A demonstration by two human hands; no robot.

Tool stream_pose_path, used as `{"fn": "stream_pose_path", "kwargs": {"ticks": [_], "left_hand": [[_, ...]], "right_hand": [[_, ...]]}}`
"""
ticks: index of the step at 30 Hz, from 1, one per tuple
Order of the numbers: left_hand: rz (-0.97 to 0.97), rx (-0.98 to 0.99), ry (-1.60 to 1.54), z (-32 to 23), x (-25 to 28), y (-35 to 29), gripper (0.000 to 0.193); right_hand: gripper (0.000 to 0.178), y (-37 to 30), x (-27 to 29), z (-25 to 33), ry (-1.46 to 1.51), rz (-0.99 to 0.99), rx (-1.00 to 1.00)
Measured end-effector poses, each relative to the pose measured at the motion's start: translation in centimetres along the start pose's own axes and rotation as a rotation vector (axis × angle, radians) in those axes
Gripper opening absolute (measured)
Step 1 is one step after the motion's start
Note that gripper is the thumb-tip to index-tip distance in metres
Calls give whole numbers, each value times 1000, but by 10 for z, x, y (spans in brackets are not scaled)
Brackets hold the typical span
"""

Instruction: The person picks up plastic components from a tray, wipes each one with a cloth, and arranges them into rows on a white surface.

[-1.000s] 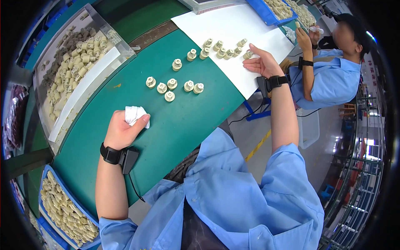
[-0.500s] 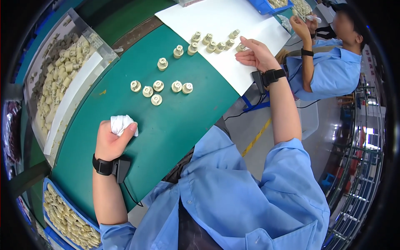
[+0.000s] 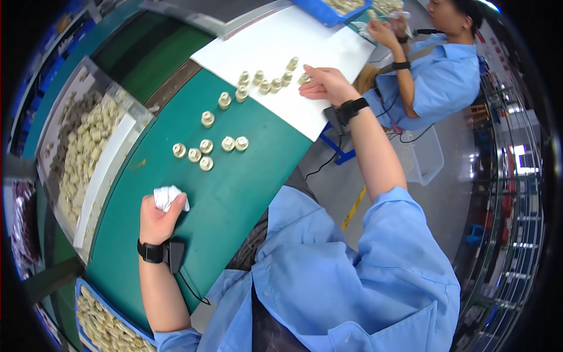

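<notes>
My left hand [image 3: 158, 222] is closed round a crumpled white cloth [image 3: 170, 198] above the green tabletop [image 3: 199, 234]. On the right, my right hand [image 3: 331, 85] is over the white sheet [image 3: 258, 47], its thumb and fingers apart. A small cream cylindrical part with a metal top [image 3: 305, 78] stands between the thumb and fingertips; whether they touch it I cannot tell. Left of that hand, several like parts [image 3: 276, 85] stand in a loose group on the sheet. More stand upright on the green surface, including one [image 3: 207, 119] and a cluster [image 3: 206, 146] beyond the cloth.
At left, a clear-walled tray [image 3: 108, 170] holds a heap of cream and grey parts. A blue bin [image 3: 111, 320] of cream pieces is at lower left. Another blue bin [image 3: 325, 14] stands at the sheet's far end. A co-worker in blue [image 3: 437, 82] sits at the right.
The view has shifted, so the table and parts appear farther left and lower. Both hands keep much the same pose, the left still round the cloth, the right still beside the same part.
</notes>
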State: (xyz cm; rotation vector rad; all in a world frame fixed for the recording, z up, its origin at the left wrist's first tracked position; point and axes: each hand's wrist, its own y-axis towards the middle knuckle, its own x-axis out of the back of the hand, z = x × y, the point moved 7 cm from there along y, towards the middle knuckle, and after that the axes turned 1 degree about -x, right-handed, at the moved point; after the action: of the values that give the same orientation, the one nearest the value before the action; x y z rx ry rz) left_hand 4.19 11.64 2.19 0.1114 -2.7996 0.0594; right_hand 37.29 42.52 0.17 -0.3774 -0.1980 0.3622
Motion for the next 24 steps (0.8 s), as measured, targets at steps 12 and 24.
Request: {"fn": "stream_pose_path", "kwargs": {"ticks": [12,24], "left_hand": [[-9,62,-20,4,1,-2,22],[-51,22,-24,9,3,-1,20]], "right_hand": [[57,-1,-5,9,-12,14,-50],[66,-13,-9,28,-420,-133,188]]}}
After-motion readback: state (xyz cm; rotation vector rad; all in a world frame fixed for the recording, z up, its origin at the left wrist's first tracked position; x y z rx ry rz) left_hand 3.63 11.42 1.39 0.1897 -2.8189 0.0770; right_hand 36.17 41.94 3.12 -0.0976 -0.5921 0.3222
